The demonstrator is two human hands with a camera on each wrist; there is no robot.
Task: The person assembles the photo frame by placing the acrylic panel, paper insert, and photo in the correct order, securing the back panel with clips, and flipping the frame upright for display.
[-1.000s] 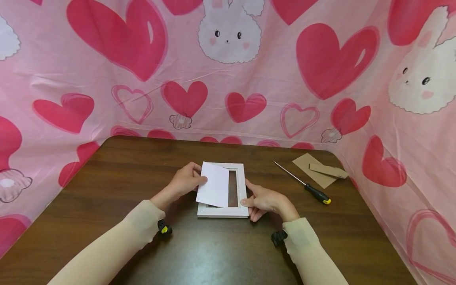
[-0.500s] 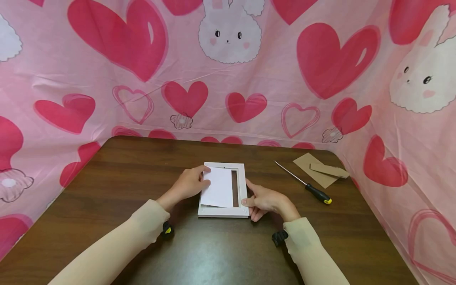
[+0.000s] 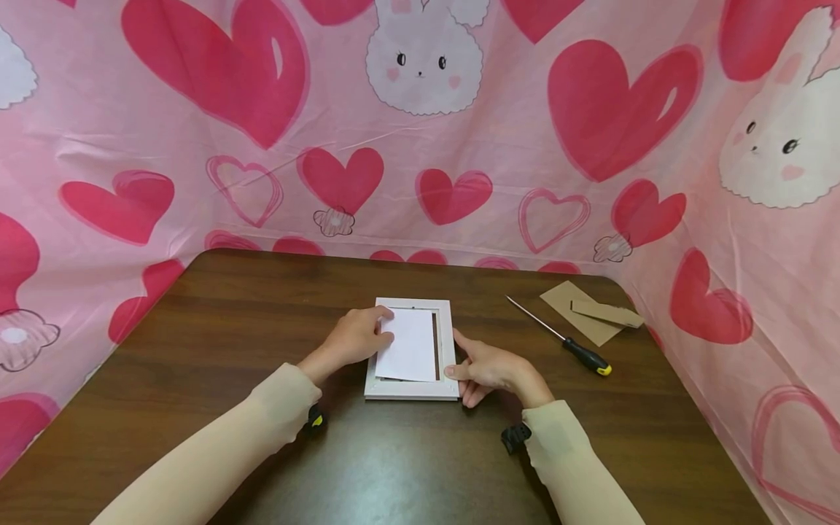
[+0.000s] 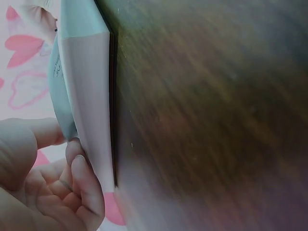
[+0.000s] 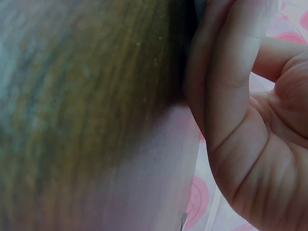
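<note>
A white picture frame [image 3: 411,391] lies on the brown table, its opening largely covered by a white sheet of paper [image 3: 408,346]. My left hand [image 3: 354,337] pinches the sheet's left edge between thumb and fingers. From the side, in the left wrist view, the sheet [image 4: 61,94] bows up above the frame's thick side [image 4: 89,91], with small print on its face. My right hand [image 3: 487,370] grips the frame's right side, thumb on top near the lower corner. In the right wrist view that hand's [image 5: 236,106] curled fingers fill the right half, and the frame is mostly hidden.
A screwdriver [image 3: 558,337] with a black and yellow handle lies to the right of the frame. Beyond it is a brown board [image 3: 599,334] with a strip [image 3: 604,314] across it. A pink cloth [image 3: 512,146] with hearts and rabbits surrounds the table [image 3: 262,313].
My left hand has moved right, sliding the paper across the frame's opening and straightening it, so only a narrow gap shows at its right. The right hand stays on the frame.
</note>
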